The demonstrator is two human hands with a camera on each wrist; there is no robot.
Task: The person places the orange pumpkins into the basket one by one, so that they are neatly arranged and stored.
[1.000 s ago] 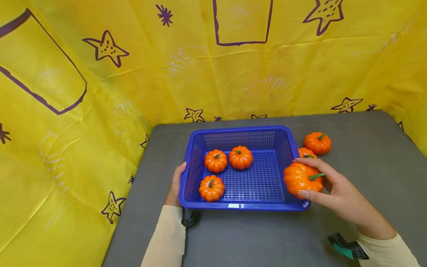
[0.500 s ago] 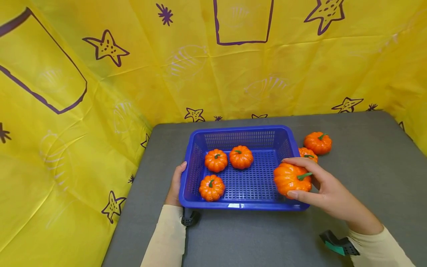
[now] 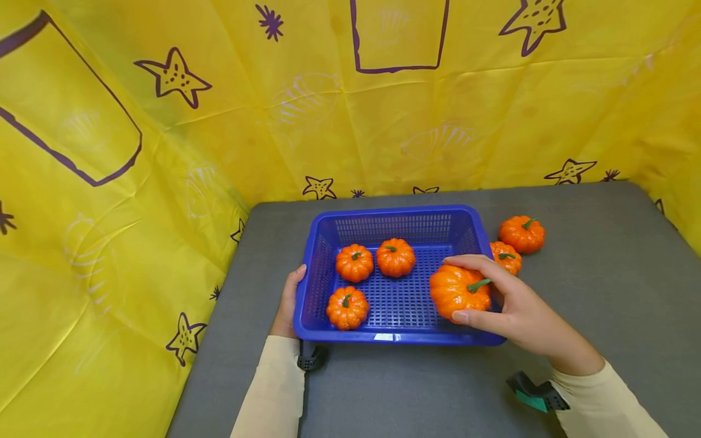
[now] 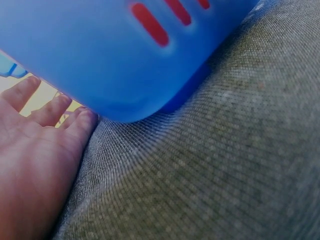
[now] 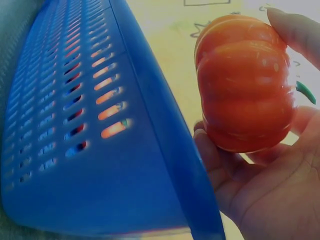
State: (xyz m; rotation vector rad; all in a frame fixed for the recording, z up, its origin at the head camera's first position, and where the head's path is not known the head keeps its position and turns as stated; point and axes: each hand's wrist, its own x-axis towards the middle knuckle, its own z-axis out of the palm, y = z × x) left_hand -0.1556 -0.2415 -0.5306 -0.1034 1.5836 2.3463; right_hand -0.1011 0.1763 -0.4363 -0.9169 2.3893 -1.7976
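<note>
A blue perforated plastic basket (image 3: 438, 338) sits on the grey table with three small orange pumpkins inside: one front left (image 3: 347, 308), one behind it (image 3: 355, 263), one near the back middle (image 3: 395, 258). My right hand (image 3: 515, 307) grips a larger orange pumpkin (image 3: 453, 291) with a green stem, thumb on the near side and fingers on the far side. It overlaps the right part of the basket; the right wrist view has this pumpkin (image 5: 245, 85) beside the basket's rim. At the left wall, my left hand (image 3: 286, 307) touches the basket, its fingers (image 4: 50, 110) extended against the side.
Two more orange pumpkins stand on the table right of the basket, one behind (image 3: 522, 235) and one close to the basket wall (image 3: 507, 258), partly hidden by my right hand. Yellow patterned cloth (image 3: 383, 134) rises behind the table (image 3: 405, 389) and along its left side.
My right hand has moved left with the large pumpkin, from over the basket's right rim to over its inside. My left hand, the basket and the other pumpkins have stayed put.
</note>
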